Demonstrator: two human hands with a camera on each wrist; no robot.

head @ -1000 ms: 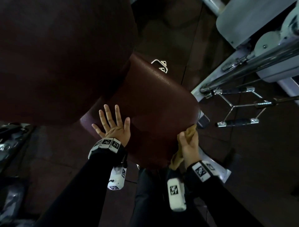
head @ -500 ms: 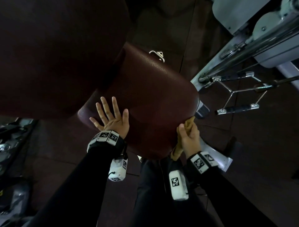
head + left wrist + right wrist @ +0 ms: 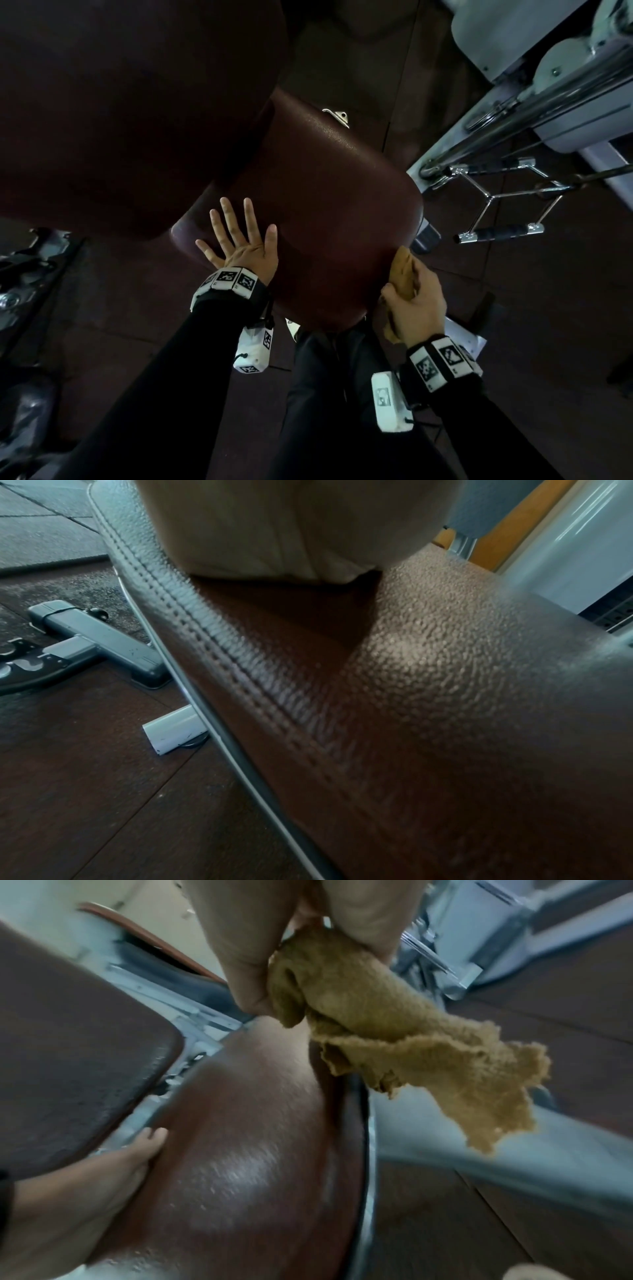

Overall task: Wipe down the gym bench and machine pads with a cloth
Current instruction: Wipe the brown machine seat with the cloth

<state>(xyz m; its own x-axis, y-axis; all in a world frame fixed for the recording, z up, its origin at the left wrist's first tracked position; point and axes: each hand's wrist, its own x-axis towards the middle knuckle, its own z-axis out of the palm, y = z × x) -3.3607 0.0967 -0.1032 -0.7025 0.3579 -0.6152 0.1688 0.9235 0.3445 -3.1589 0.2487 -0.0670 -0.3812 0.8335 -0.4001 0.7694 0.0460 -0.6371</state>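
Since a second ago my right hand has slid down the seat's right edge toward its near corner, dragging the cloth along, while my left hand has stayed planted.

The floor is dark rubber tile, seams showing, in a dim gym. Overhead to my left looms the backrest pad, dark maroon and broad. Below it sits the seat pad, reddish-brown pebbled vinyl with rounded corners and double stitching along its rim; its long axis runs from my body away toward the upper right, its near end by my legs. To the right stands a grey cable machine with a chrome tube, and a chrome V-shaped row handle with black grips lies on the floor beside it.

My left hand presses flat on the seat's left side, fingers straight and spread, clasping nothing. My right hand is clenched around the cloth, thumb and fingers bunching it against the seat's right edge near the front corner. The cloth is mustard-tan terry, fuzzy and frayed, and a loose tail hangs below the grip, off the pad.
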